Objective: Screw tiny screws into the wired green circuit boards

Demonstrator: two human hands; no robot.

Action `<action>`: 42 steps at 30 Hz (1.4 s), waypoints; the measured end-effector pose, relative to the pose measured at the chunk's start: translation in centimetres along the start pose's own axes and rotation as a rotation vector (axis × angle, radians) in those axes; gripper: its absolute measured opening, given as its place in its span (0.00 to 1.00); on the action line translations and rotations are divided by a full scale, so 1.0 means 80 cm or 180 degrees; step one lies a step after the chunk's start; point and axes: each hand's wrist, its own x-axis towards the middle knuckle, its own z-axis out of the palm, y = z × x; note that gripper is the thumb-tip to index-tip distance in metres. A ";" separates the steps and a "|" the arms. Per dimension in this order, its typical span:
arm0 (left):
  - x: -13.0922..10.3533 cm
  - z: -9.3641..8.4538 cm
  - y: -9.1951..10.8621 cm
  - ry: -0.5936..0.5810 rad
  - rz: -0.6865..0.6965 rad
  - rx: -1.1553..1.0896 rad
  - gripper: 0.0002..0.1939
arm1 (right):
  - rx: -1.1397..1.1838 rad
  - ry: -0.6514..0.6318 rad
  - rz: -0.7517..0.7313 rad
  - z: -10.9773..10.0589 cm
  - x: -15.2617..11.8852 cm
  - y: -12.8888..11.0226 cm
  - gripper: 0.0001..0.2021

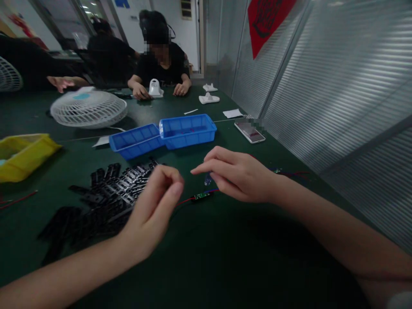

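Note:
My left hand (pixel 156 206) is raised over the dark green table, its fingers curled in and its thumb against them; whether something small is inside is hidden. To its right, my right hand (pixel 243 176) hovers with the fingers stretched out, index finger pointing left. Below and between the hands lies a small green circuit board (pixel 202 196), with red and blue wires at its ends. A small clear piece (pixel 207 179) shows just under my right fingers; I cannot tell if they touch it. Behind my left hand spreads a pile of black plastic parts (pixel 106 195).
Two blue bins (pixel 188 136) stand beyond my hands, a yellow bin (pixel 28 156) at left. A white fan (pixel 88 107) and a phone (pixel 250 131) lie farther back. A co-worker (pixel 161 64) sits opposite near white parts (pixel 209 98). A ribbed partition (pixel 337 86) borders the right.

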 end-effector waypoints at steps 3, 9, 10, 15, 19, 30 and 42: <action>-0.001 0.022 -0.018 -0.0267 -0.0179 0.0481 0.09 | 0.0179 0.0198 0.0018 0.001 0.000 0.001 0.11; 0.006 0.041 -0.041 -0.0737 -0.0032 0.1146 0.10 | 0.0527 0.0264 0.0151 -0.008 -0.001 0.006 0.12; 0.007 0.040 -0.041 -0.0822 -0.0037 0.1077 0.10 | 0.0544 0.0244 0.0160 -0.011 -0.001 0.006 0.12; 0.009 0.036 -0.040 -0.0952 -0.0044 0.0944 0.09 | 0.0318 0.0145 0.0191 -0.027 -0.001 0.005 0.09; 0.009 0.038 -0.042 -0.0921 -0.0024 0.0986 0.08 | -0.0104 0.0038 0.0439 -0.027 0.002 -0.001 0.10; 0.008 0.040 -0.043 -0.0865 0.0010 0.1042 0.07 | -0.1449 -0.0033 0.0754 0.011 -0.001 0.005 0.19; 0.009 0.038 -0.042 -0.0871 -0.0011 0.0983 0.07 | 0.0210 0.0403 0.0663 0.010 -0.003 0.013 0.10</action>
